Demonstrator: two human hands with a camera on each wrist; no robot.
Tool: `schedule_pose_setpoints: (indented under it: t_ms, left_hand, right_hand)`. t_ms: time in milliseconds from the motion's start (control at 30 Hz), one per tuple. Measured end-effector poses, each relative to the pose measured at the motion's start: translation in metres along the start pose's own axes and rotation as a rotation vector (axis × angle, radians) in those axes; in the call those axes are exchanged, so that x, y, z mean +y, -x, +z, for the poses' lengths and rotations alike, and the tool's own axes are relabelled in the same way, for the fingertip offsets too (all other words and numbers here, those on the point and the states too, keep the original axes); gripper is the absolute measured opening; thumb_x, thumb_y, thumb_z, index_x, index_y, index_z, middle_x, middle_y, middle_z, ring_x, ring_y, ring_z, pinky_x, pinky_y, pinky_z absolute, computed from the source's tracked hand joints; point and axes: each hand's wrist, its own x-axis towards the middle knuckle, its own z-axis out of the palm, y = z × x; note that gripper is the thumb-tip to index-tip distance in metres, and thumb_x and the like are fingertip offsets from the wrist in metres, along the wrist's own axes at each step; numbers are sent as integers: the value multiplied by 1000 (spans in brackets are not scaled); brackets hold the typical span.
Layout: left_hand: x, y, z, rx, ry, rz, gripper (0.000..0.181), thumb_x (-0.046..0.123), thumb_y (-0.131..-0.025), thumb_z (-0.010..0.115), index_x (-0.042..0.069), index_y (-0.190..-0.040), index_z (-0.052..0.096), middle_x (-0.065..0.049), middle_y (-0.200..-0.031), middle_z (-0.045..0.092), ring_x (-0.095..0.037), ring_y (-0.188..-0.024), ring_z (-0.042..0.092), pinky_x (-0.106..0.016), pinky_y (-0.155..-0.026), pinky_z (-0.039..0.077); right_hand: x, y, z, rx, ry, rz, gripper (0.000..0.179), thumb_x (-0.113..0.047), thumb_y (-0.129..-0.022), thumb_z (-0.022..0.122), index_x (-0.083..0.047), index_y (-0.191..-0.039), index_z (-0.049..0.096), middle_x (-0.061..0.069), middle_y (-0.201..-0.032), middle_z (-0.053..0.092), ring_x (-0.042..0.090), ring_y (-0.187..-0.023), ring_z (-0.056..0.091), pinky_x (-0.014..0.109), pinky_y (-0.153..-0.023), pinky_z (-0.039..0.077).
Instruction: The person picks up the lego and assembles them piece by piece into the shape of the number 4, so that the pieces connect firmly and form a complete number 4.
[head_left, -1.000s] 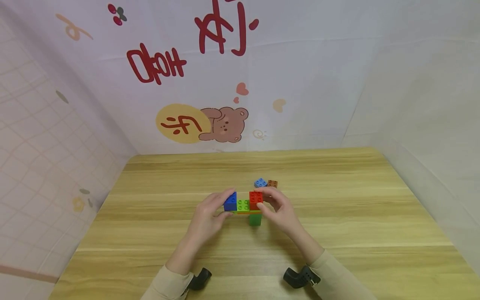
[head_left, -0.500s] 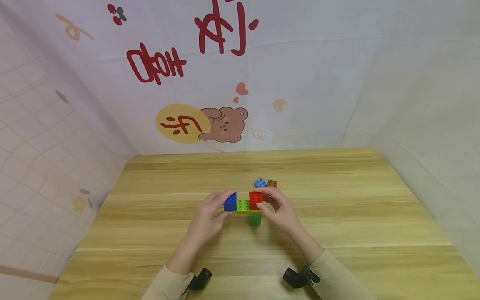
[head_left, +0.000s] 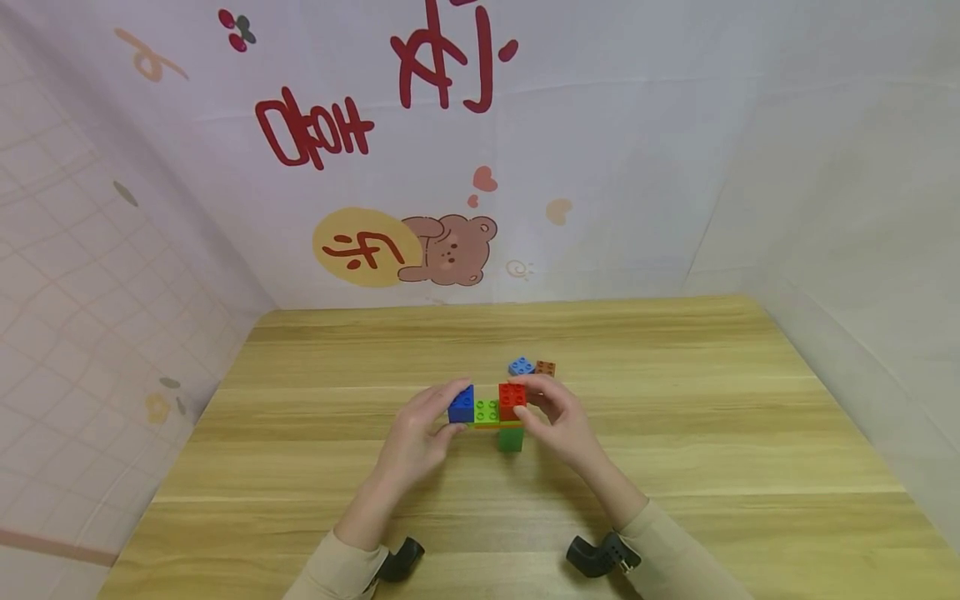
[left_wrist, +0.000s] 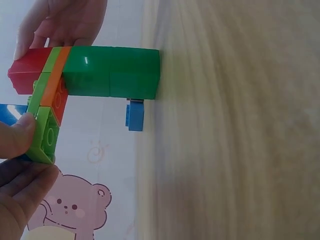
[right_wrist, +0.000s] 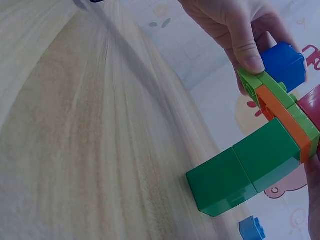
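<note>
A small structure of toy building bricks stands on the table. Two stacked dark green bricks (right_wrist: 245,170) form its post under an orange plate (right_wrist: 285,122). Over that lies a light green layer (head_left: 486,411), jutting past the post to the left. On top sit a blue brick (head_left: 461,407) at the left end and a red brick (head_left: 512,400) above the post. My left hand (head_left: 411,429) pinches the overhanging light green end beside the blue brick, thumb at its front edge. With thumb in front and fingers behind, my right hand (head_left: 562,417) grips the red brick.
Behind the structure, a light blue brick (head_left: 521,366) and a brown brick (head_left: 545,367) lie side by side on the wooden table (head_left: 300,450). A printed cloth (head_left: 615,167) hangs along the back and sides. Black wrist mounts (head_left: 402,558) sit near both cuffs.
</note>
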Motion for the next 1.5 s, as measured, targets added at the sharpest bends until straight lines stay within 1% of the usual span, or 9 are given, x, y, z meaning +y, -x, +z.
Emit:
schedule_pose_setpoints:
  t_ms: [267,500,767,867,967,1100,1233,1333,1500]
  left_hand:
    - [0,4,-1,-27,-17,-50,71,-7,-79,79,19,-141,55,-8,-125,64,-23,-113,61,-41,-93,54]
    - [-2,6,-1,-34,-11,-60,74,-8,-81,77,23,-143,53,-5,-126,62,-22,-115,60,-42,-94,53]
    - [-1,6,-1,-40,-6,-83,74,-8,-82,76,24,-144,52,-6,-125,62,-23,-114,60,-44,-94,53]
    - [0,6,-1,-44,-8,-88,74,-8,-82,76,24,-144,52,-5,-125,62,-22,-114,60,-43,-94,53]
    - [0,5,0,-45,-9,-90,74,-8,-81,76,24,-144,52,-5,-125,62,-22,-114,59,-43,-94,53]
    - [0,5,-1,-46,-6,-92,75,-8,-81,77,24,-144,53,-5,-125,63,-22,-114,60,-43,-94,53]
    - [1,6,-2,-51,-8,-96,74,-8,-80,77,24,-143,54,-4,-124,63,-21,-113,60,-43,-94,53]
    - [2,6,-3,-56,-8,-99,73,-8,-81,77,24,-143,55,-4,-124,63,-21,-114,60,-42,-95,53]
    - [2,5,-4,-60,3,-102,70,-8,-82,76,24,-141,56,-3,-126,63,-20,-115,59,-42,-96,52]
  right_hand:
    - [26,5,-1,19,3,34,41,19,-86,63,8,-125,60,22,-122,59,14,-110,58,26,-98,49]
    - [30,8,-2,12,-43,27,41,15,-89,63,6,-129,59,23,-127,57,17,-115,57,27,-100,48]
    - [36,11,-12,-38,-38,75,46,8,-93,62,4,-138,53,25,-139,51,18,-119,56,33,-104,46]
    - [40,13,-21,-41,-8,92,46,11,-92,60,5,-137,53,25,-135,54,20,-118,57,37,-103,47]
    - [40,13,-30,-21,24,111,44,14,-91,59,8,-134,54,26,-128,58,29,-116,58,39,-101,48]
    - [28,9,-39,0,84,143,40,14,-91,60,12,-130,54,29,-125,59,41,-115,55,41,-101,47]
    - [18,5,-45,9,130,187,39,9,-91,63,14,-129,54,32,-129,56,47,-117,52,56,-103,43]
    - [16,3,-48,28,177,206,40,7,-90,66,12,-129,55,32,-130,55,49,-118,52,63,-102,40]
    - [19,-1,-53,50,279,208,43,5,-88,70,11,-128,57,30,-129,57,47,-117,54,60,-102,41]
